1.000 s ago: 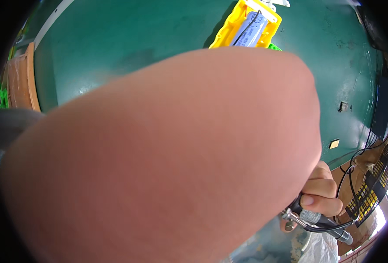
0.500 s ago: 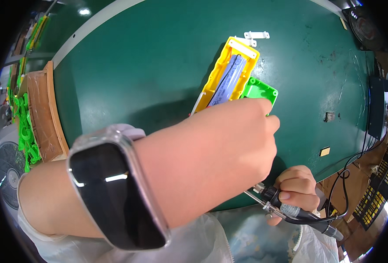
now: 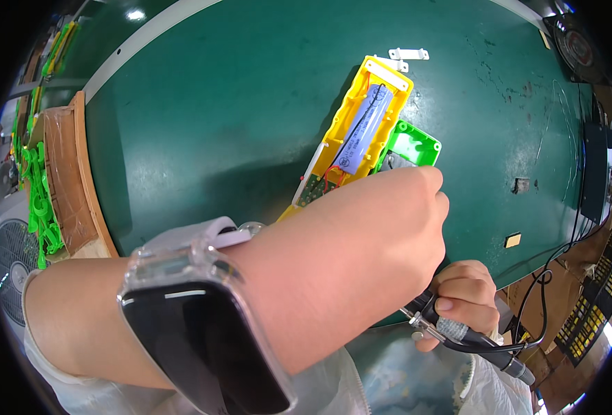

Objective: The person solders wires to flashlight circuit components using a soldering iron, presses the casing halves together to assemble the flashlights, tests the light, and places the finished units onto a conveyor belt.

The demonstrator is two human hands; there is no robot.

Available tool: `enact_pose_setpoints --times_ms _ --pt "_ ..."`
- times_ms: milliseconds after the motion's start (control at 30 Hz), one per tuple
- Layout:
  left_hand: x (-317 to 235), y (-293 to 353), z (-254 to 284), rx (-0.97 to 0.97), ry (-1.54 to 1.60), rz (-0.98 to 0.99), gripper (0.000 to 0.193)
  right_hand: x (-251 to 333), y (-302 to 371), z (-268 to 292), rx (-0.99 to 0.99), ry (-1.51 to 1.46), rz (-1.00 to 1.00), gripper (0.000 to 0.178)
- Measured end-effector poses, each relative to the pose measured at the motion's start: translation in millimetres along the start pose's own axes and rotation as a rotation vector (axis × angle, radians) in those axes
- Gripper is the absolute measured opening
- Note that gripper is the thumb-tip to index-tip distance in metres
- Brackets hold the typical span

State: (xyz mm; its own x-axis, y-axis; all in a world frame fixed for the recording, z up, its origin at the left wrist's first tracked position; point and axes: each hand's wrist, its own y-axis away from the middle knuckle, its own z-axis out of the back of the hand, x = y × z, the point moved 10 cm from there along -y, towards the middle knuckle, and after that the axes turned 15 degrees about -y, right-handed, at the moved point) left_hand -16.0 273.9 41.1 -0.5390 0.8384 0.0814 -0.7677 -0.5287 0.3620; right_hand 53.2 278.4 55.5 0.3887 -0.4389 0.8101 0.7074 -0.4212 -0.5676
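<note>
A green table [image 3: 202, 124] is seen under everything. The left hand [image 3: 361, 256], with a watch [image 3: 202, 332] on the wrist, is reached over the yellow case [image 3: 358, 128] lying open on the table; its fingers are hidden, so their state cannot be told. A black tool [image 3: 458, 335] is gripped tightly by the right hand [image 3: 461, 294] at the table edge.
</note>
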Motion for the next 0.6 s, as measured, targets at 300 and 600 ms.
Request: enact_pose_setpoints --times_ms 300,600 --pt "6.5 4.2 5.7 0.027 0.044 -0.038 0.01 2.8 2.7 -2.9 0.061 0.053 0.075 0.05" --pt "4.4 6.2 1.9 -0.04 0.015 0.009 0.008 5.1 4.2 -4.4 0.099 0.06 0.093 0.051"
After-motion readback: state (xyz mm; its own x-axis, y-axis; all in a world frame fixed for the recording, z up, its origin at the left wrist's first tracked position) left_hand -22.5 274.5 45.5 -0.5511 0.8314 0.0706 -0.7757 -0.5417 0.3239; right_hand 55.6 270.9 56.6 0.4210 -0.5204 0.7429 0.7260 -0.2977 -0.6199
